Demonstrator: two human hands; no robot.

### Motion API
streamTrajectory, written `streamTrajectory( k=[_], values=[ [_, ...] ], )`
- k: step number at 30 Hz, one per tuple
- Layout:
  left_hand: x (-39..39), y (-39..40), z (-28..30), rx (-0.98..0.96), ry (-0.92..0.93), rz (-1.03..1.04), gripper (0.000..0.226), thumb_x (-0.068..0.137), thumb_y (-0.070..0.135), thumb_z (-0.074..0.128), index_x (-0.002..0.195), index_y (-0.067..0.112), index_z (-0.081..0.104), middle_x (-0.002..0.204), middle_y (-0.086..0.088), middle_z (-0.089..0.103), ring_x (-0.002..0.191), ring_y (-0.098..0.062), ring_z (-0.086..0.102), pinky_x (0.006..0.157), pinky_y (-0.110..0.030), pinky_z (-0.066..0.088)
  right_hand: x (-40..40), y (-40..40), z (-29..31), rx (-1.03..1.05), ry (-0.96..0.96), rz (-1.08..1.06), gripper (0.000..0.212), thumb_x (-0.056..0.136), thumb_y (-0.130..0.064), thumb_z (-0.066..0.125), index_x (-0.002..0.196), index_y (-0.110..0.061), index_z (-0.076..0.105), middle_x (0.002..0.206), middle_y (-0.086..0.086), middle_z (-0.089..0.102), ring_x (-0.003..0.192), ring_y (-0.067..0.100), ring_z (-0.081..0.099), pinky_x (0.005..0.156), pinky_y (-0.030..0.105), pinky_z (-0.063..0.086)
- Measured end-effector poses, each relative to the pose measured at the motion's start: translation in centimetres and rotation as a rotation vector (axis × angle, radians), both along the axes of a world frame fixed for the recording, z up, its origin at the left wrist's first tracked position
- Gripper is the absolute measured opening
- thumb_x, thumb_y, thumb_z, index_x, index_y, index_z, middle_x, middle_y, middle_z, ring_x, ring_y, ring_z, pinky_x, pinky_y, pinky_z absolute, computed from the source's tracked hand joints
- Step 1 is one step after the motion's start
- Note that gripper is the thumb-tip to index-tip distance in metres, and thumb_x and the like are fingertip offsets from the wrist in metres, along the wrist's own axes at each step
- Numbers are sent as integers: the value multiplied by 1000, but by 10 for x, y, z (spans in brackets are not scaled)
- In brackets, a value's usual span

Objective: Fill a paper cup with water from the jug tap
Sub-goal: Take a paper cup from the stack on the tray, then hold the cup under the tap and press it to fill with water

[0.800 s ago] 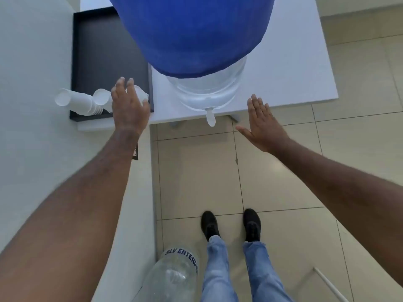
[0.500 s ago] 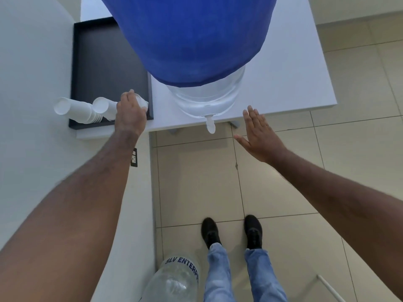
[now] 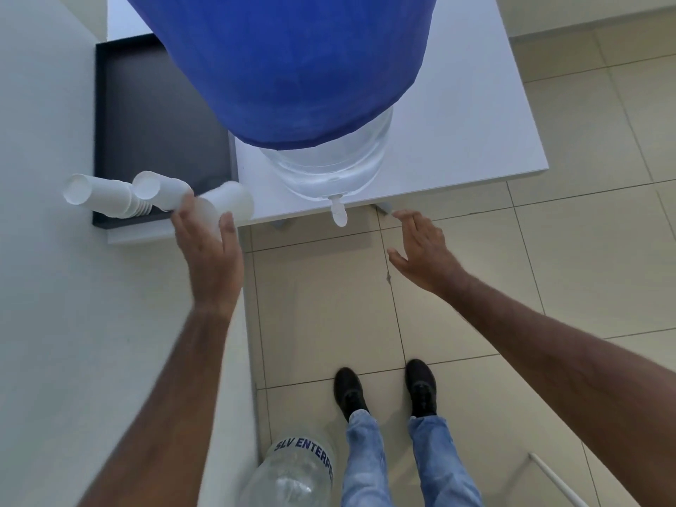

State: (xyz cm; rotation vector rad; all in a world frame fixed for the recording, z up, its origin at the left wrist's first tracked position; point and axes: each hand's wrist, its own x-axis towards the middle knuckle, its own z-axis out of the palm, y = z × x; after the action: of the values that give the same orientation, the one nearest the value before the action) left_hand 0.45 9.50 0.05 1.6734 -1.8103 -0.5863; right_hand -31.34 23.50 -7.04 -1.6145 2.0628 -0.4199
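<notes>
1. Black tray (image 3: 157, 115) sits on the white table (image 3: 475, 115), pushed up to the wall side, its near edge close to the table's front.
2. Two stacks of white cups (image 3: 106, 195) lie on their sides at the tray's near-left corner, mouths facing left.
3. Beige floor tiles (image 3: 585, 232) spread out below and to the right.
4. Black shoes (image 3: 420, 386) and blue jeans (image 3: 369, 466) stand on the tiles.
5. A clear bottle (image 3: 296, 473) with blue lettering "SLV ENTERP" is on the floor, just beside the jeans.
6. A white rod (image 3: 552, 481) slants across the bottom-right tiles.
</notes>
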Motion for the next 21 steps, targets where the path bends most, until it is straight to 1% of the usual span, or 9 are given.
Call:
streamTrajectory(
  k=[2, 4, 6, 9, 11, 13, 15, 17, 21],
  values=[
    [-13, 33, -9, 174, 342, 124, 48, 114, 21, 50, 158, 8, 34, 151, -8, 47, 140, -22, 48, 117, -22, 37, 6, 4, -5, 8, -113, -19, 71, 92, -27, 74, 153, -11, 42, 146, 7, 51, 132, 29, 53, 110, 57, 41],
    [-35, 67, -19, 380, 637, 303, 36, 117, 22, 44, 150, 11, 42, 134, 1, 58, 122, -17, 58, 101, -32, 49, 17, 7, -6, 51, -236, -64, 75, 88, -30, 81, 152, -17, 43, 144, 0, 53, 130, 22, 55, 111, 55, 37],
    [-59, 100, -30, 569, 857, 411, 24, 118, 27, 40, 136, 17, 53, 126, -1, 62, 114, -21, 60, 89, -33, 51, 28, 10, -7, 123, -349, -78, 83, 82, -37, 86, 151, -23, 42, 145, -6, 53, 130, 15, 53, 113, 51, 34],
    [-91, 132, -38, 804, 1123, 486, 28, 118, 34, 39, 129, 19, 61, 131, -10, 65, 113, -22, 64, 87, -34, 53, 46, 12, -3, 227, -575, -49, 101, 74, -46, 93, 155, -22, 38, 152, -8, 50, 139, 9, 47, 119, 43, 37],
    [-106, 145, -43, 888, 1208, 495, 35, 118, 36, 39, 131, 13, 62, 131, -13, 69, 113, -22, 66, 88, -32, 55, 55, 16, -5, 260, -731, -52, 104, 72, -39, 97, 156, -22, 39, 152, -10, 51, 141, 6, 47, 116, 29, 40],
    [-118, 150, -48, 941, 1248, 468, 40, 118, 39, 37, 127, 11, 65, 118, -9, 75, 108, -20, 69, 90, -31, 56, 62, 17, -6, 248, -853, -117, 96, 71, -28, 98, 151, -25, 44, 144, -12, 58, 134, -2, 52, 100, 10, 42],
    [-125, 154, -53, 975, 1269, 421, 45, 118, 41, 34, 126, 12, 67, 106, -5, 79, 100, -17, 72, 92, -30, 57, 67, 17, -5, 204, -932, -211, 89, 72, -23, 98, 145, -28, 49, 136, -12, 64, 125, -5, 57, 86, 3, 44],
    [-130, 156, -59, 996, 1271, 383, 48, 118, 42, 31, 128, 13, 67, 109, -4, 80, 97, -15, 75, 95, -30, 57, 69, 20, -6, 141, -975, -292, 79, 73, -23, 98, 138, -28, 53, 130, -11, 68, 122, 0, 62, 87, 9, 50],
    [-130, 152, -77, 1002, 1121, 285, 45, 118, 41, 34, 140, 16, 63, 137, -8, 73, 120, -18, 71, 96, -32, 57, 67, 20, -13, 2, -933, -356, 69, 73, -30, 97, 130, -24, 58, 121, -9, 70, 117, 8, 65, 96, 23, 53]
  ],
)
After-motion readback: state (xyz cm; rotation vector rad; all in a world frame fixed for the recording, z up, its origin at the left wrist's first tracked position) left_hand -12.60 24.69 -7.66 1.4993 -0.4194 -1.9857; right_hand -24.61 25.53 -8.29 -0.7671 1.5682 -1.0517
